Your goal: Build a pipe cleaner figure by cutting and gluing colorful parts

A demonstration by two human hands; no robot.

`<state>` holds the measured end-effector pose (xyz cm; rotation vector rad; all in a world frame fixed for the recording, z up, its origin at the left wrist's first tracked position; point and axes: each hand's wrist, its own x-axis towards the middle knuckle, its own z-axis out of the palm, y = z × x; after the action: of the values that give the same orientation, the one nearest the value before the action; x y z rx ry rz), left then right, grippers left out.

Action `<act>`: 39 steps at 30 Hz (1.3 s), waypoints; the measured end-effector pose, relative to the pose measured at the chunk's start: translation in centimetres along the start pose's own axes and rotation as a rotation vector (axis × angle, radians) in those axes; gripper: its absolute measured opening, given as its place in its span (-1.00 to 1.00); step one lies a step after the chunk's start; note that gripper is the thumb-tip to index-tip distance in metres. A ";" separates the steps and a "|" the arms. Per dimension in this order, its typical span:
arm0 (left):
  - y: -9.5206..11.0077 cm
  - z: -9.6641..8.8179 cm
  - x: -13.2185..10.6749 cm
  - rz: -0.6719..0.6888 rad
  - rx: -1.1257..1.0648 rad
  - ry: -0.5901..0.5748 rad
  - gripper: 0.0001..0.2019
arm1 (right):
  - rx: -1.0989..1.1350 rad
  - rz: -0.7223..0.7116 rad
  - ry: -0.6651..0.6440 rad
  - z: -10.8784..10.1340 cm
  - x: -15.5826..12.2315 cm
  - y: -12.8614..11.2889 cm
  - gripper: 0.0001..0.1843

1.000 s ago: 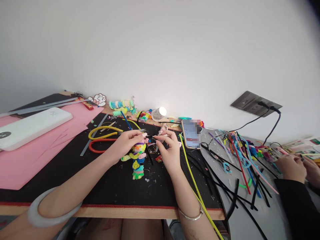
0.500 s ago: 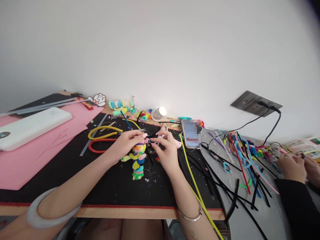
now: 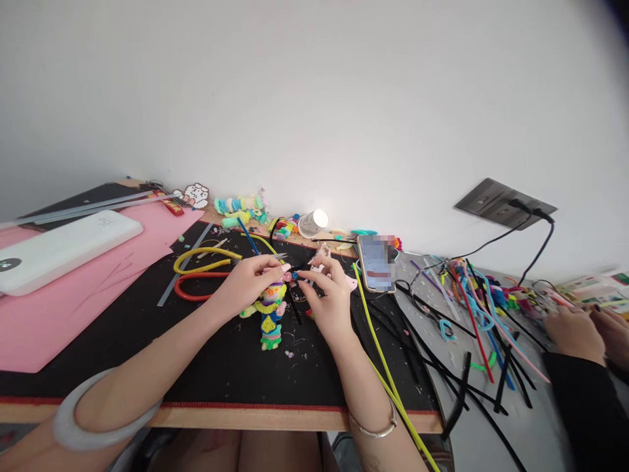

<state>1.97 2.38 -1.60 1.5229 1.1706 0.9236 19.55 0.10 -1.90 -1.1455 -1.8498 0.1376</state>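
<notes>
My left hand (image 3: 248,282) is closed around the top of a small multicoloured pipe-cleaner figure (image 3: 270,314) that stands on the black mat (image 3: 147,347). My right hand (image 3: 329,295) is pinched just to its right, its fingertips meeting the left hand's at a small blue bead (image 3: 295,276) and a thin black pipe cleaner (image 3: 295,308). Both hands sit close together over the middle of the mat. A pale bangle is on my left forearm and a thin silver bracelet on my right wrist.
A phone (image 3: 376,263) lies right of my hands, a long yellow pipe cleaner (image 3: 381,364) beside it. Yellow and red loops (image 3: 201,272), pink paper (image 3: 73,288) and a white case (image 3: 63,246) lie left. Several loose pipe cleaners (image 3: 472,328) cover the right; another person's hands (image 3: 584,331) work there.
My right hand has drawn a little closer to the left, so the fingertips now meet at the figure's top. The figure has lifted slightly. The other person's hands shifted a bit.
</notes>
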 end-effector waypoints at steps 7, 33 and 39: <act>0.0 0.1 0.0 0.002 0.001 0.000 -0.70 | -0.114 -0.053 -0.033 0.2 -0.2 0.0 -0.85; 0.4 0.0 -0.3 -0.022 -0.113 -0.019 -0.67 | 0.083 0.088 -0.105 -0.5 0.3 -0.5 -0.82; 0.6 0.1 -0.4 0.003 -0.142 -0.088 -0.69 | 0.045 0.159 -0.320 -0.8 0.1 -0.5 -0.75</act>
<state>2.15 1.95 -1.07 1.4368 1.0182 0.9130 19.75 -0.39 -1.12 -1.2970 -2.0179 0.4750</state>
